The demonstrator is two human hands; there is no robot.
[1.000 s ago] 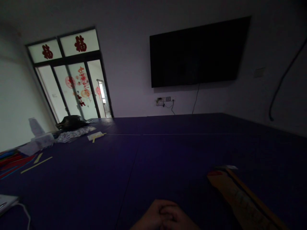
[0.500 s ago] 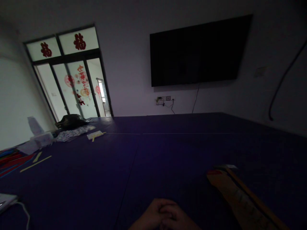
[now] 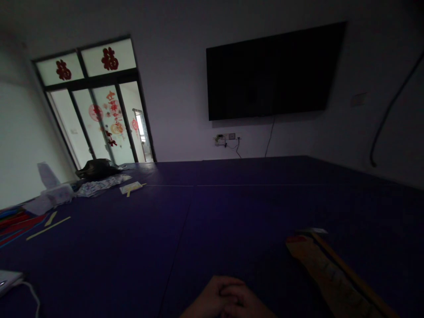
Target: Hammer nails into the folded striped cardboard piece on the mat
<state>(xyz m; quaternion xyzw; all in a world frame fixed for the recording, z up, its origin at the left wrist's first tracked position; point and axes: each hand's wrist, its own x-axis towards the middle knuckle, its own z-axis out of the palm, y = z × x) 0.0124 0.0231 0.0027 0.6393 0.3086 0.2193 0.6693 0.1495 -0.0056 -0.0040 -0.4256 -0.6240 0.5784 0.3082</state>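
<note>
At the bottom edge of the head view, my left hand (image 3: 209, 297) and my right hand (image 3: 247, 301) are clasped together, resting over the dark blue-purple tabletop (image 3: 232, 229). The fingers of both are closed and laced or folded over each other. I see no object between them, though the lower parts of the hands are cut off by the frame. Nearest to my right hand, off to its right, lies a long yellow-brown item (image 3: 326, 267) with a red end and an orange edge strip; its kind is unclear in the dim light.
At far left lie red and blue strips (image 3: 23, 227), a yellow strip (image 3: 49, 227), a clear plastic box (image 3: 59, 192), patterned sheets (image 3: 102, 184) and a black bag (image 3: 97, 168). A white device (image 3: 9, 279) with a cable sits at lower left. A television (image 3: 274, 73) hangs on the wall.
The view has shifted very slightly. My hands stay clasped in the same place, and nothing on the table has visibly moved.
</note>
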